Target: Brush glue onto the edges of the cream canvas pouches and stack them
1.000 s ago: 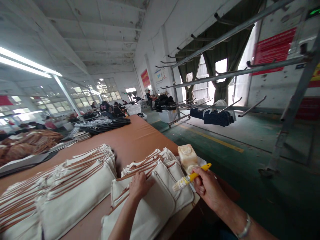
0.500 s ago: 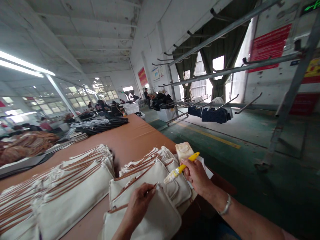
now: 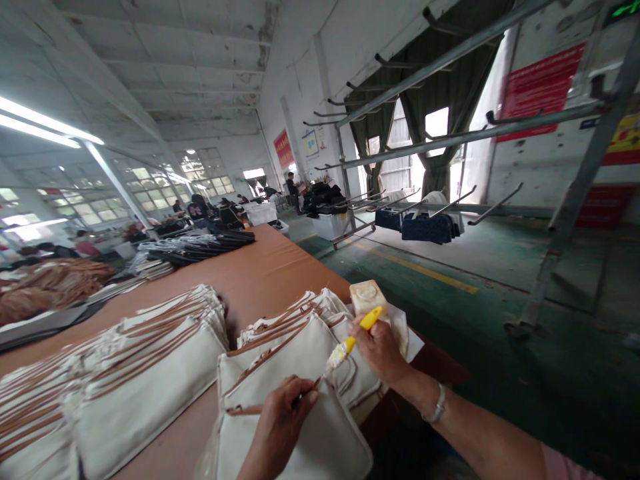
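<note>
My right hand (image 3: 383, 350) is closed around the yellow handle of a paintbrush (image 3: 353, 339). The brush slants down to the left, and its whitish, coated bristles are at or very near the upper corner of a cream bag (image 3: 330, 433). I cannot tell if they touch it. My left hand (image 3: 286, 417) pinches the brown-trimmed top edge of that bag close to the bristle tip. More cream bags (image 3: 300, 353) with brown trim lie behind it, overlapping. Just beyond my right hand stands a pale, stained container (image 3: 367, 297).
A long row of cream bags (image 3: 150, 380) covers the left of the brown table (image 3: 280, 260). Black items (image 3: 200, 245) lie at its far end. A metal rack (image 3: 435, 143) with prongs stands to the right, dark blue bags (image 3: 430, 228) on it. People work in the background.
My right hand and the brush have moved slightly left and down, bringing the bristles to the bag's corner. My left hand has shifted a little right with the bag edge.
</note>
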Demonstrator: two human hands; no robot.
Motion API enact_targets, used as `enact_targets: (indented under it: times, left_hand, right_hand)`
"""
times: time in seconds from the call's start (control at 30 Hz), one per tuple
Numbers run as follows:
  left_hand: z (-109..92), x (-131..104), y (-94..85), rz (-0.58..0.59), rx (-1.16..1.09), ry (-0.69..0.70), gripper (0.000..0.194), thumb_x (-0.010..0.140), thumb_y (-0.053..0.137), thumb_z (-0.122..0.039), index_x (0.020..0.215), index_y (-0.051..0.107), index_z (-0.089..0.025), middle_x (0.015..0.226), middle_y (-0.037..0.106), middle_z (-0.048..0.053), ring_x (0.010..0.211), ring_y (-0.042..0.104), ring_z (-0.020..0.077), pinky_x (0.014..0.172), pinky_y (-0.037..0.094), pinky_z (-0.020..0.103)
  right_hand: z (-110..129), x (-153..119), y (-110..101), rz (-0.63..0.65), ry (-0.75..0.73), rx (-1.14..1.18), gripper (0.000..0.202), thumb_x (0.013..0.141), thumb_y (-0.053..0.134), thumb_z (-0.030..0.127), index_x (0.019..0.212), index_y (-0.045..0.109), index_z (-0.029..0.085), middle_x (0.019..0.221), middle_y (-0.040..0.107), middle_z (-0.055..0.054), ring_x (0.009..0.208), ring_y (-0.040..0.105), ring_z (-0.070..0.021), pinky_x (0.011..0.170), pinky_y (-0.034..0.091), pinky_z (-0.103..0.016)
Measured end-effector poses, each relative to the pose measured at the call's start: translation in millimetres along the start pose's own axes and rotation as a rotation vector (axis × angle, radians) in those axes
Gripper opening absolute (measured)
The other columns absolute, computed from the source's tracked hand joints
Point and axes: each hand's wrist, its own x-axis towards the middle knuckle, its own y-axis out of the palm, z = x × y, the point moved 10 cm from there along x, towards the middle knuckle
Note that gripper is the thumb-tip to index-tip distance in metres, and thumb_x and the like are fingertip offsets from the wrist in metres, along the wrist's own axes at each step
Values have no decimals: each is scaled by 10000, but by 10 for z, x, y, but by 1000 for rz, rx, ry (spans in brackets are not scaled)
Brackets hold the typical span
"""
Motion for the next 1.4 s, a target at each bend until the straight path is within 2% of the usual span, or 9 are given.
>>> enact_targets:
  times: [0.1, 0.2, 0.33, 0.43, 0.67, 0.8, 1.0, 1.23, 1.4]
  left_hand:
    - [95, 2, 26, -22, -11, -3, 269, 878, 572, -431, 819, 693, -198, 782, 626, 33, 759, 597, 197, 686, 438, 275]
    - [170, -24, 70, -47, -10, 4, 192, 859, 610, -383, 837, 694, -211, 787, 649, 27, 754, 611, 192, 690, 452, 274]
    - [146, -147, 95, -101, 56, 60, 97, 838, 644, -314, 830, 676, -222, 765, 656, 8, 722, 621, 173, 676, 465, 260]
    - [73, -253, 99, -152, 83, 116, 63, 814, 672, -269, 798, 633, -223, 748, 644, -7, 682, 619, 156, 640, 471, 242]
    - [-64, -386, 112, -234, 105, 246, 120, 839, 664, -287, 760, 581, -250, 703, 608, -26, 637, 607, 143, 608, 469, 238]
    - [-4, -405, 74, -240, 79, 172, 162, 828, 673, -326, 735, 560, -256, 709, 612, -15, 646, 609, 161, 622, 477, 262]
    - [-19, -380, 96, -188, 88, 147, 192, 835, 664, -346, 706, 555, -255, 708, 627, -6, 640, 599, 161, 591, 458, 256]
    - [151, -316, 134, -215, 99, 99, 187, 799, 694, -304, 701, 548, -241, 680, 621, -12, 607, 592, 157, 575, 454, 255]
    - [358, -302, 75, -205, 330, 71, 170, 828, 689, -355, 869, 579, -231, 748, 673, 20, 673, 616, 196, 629, 453, 299]
  right_hand:
    - [17, -65, -16, 12, 1, -15, 205, 863, 535, 323, 712, 550, 186, 610, 512, 36, 570, 453, -120, 581, 390, -246]
    - [3, -122, 36, 57, 2, -36, 212, 821, 595, 318, 665, 541, 185, 594, 519, 33, 572, 467, -124, 584, 389, -251]
    - [-72, -23, -106, -7, 29, -40, 206, 818, 592, 336, 688, 553, 181, 583, 503, 33, 583, 462, -127, 592, 382, -258]
    - [-198, 86, -147, -17, 98, 1, 195, 814, 582, 347, 711, 560, 183, 528, 443, 62, 507, 391, -101, 510, 333, -239]
    - [-725, -135, 401, 262, 451, 209, 245, 764, 575, 389, 632, 524, 189, 365, 314, 114, 304, 191, -47, 328, 132, -200]
    - [-815, -211, 444, 361, 546, 316, 283, 735, 603, 416, 594, 538, 180, 321, 308, 115, 269, 182, -40, 300, 158, -189]
    - [-842, -54, 176, 193, 516, 362, 267, 714, 633, 390, 602, 495, 191, 323, 325, 125, 268, 186, -29, 300, 114, -172]
    - [-852, -304, 383, 229, 572, 446, 245, 713, 647, 376, 623, 540, 174, 321, 339, 116, 263, 194, -29, 307, 123, -177]
    - [-866, -268, -3, 108, 565, 512, 301, 708, 677, 420, 613, 515, 185, 325, 307, 124, 267, 184, -22, 308, 140, -172]
